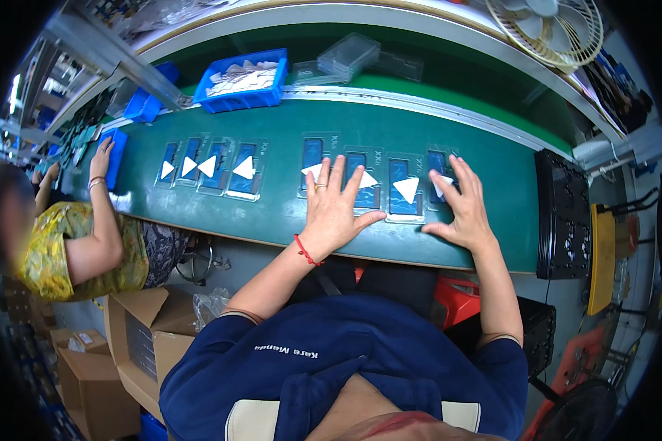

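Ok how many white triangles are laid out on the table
8 triangles: four grouped at left, one on either side of the left hand, one farther right, one partly covered by the right hand. The hands may hide more.

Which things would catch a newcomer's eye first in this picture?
Probably the blue rectangular panels with white triangles, in two groups across the green workbench. The person's left hand and right hand, fingers open, are over or beside the right group. A bright blue bin of white pieces stands at the workbench's far edge.
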Tool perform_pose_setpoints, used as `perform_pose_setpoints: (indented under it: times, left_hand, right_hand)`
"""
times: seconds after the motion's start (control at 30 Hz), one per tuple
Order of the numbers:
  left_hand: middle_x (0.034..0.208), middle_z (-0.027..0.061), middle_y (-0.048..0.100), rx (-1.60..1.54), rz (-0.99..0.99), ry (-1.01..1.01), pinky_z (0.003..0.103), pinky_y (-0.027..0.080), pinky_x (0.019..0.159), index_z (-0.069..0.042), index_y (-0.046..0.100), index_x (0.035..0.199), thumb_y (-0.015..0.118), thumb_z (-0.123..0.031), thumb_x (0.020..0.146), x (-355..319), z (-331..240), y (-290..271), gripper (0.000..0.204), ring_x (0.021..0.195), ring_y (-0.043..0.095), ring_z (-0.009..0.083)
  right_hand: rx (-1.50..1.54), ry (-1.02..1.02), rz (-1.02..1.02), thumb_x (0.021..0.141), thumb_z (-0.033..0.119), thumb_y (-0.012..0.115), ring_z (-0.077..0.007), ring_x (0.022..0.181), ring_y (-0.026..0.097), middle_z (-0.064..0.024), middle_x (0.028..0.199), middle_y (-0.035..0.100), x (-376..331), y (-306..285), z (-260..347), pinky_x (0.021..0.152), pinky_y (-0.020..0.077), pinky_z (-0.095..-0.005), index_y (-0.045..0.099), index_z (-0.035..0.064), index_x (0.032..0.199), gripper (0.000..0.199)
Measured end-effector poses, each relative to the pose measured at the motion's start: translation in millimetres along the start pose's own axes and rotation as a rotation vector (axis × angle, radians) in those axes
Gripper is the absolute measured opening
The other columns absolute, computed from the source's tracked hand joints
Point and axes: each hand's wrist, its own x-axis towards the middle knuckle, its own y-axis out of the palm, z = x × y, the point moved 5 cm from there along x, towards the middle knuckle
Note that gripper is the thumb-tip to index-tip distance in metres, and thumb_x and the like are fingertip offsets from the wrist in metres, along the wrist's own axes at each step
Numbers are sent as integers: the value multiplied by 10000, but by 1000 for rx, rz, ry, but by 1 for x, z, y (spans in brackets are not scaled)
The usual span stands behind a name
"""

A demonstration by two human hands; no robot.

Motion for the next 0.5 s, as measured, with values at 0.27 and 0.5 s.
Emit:
perform_pose_setpoints:
  times: [0.27, 0.5]
  left_hand:
    - [1354, 210, 388, -50, -48, 12, 603, 215, 1043, -85, 500, 1278, 674, -597, 702, -15, 26, -14, 790, 1307, 304, 403]
    - [1322, 187, 409, -40, -78, -20, 593, 232, 1049, -107, 530, 1222, 680, -546, 732, -31, 91, -40, 675, 1301, 326, 384]
  right_hand:
    - [-118, 10, 290, 686, 590, 678, -421, 1366, 198, -208, 1477, 244, 17, 38, 43, 1047, 161, -649, 451, 287, 1366, 778]
    - [-117, 29, 298, 757, 539, 648, -443, 1366, 173, -239, 1475, 225, 50, 75, 101, 1016, 157, -690, 384, 269, 1407, 752]
